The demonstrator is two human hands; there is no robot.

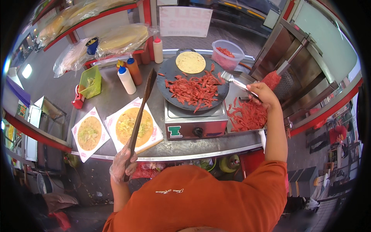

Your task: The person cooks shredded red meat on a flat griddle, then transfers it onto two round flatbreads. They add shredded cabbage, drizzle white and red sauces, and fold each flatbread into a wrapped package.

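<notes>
The left hand (123,164) (gloved) clasps a wooden spatula (141,106) by its lower end, left of the griddle (167,68); the right hand (263,94) grips a fork-tipped utensil (237,82) right of it.

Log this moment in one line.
left hand: holding long brown wooden spatula; right hand: holding silver metal utensil; round black griddle: shredded red meat, pale round flatbread

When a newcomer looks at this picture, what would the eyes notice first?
Probably the bright red strips spread on the round dark griddle near the centre, with a pale flatbread behind them. Next might come the long dark spatula in the gloved left hand, left of the griddle.
</notes>
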